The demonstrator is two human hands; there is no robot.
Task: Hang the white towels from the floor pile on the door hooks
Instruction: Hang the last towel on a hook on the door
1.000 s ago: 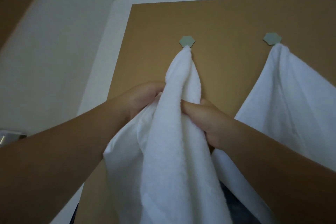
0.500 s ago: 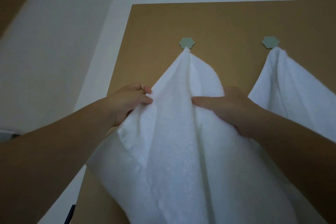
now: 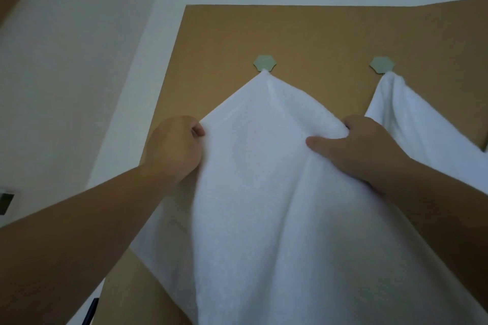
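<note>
A white towel (image 3: 264, 179) hangs by its top from the left hook (image 3: 265, 63) on the brown door (image 3: 317, 34). The left hand (image 3: 174, 148) pinches the towel's left edge, with its fingers curled round the cloth. The right hand (image 3: 361, 150) grips the right edge, thumb on the front and fingers tucked behind. Both hands hold the towel spread wide, so it makes a tent shape under the hook.

A second towel (image 3: 412, 119) hangs from the right hook (image 3: 381, 64), just beside the right hand. No hand touches it.

What could go wrong? Only a small bit of towel sits on the left hook. If the hands pull down or sideways too hard, that bit may slip off and the towel would fall. The hook looks small and may be stuck on, so a strong tug could maybe pull it off the door. The right hand is close to the second towel, so a bump could knock that one loose too. If one side is let go first, the heavy side may drag the towel off the hook.

No surface shows here. The door fills the middle of the view. Pale walls (image 3: 79, 60) are on the left and above. The floor pile is not in view, so I cannot tell how many towels are left.
</note>
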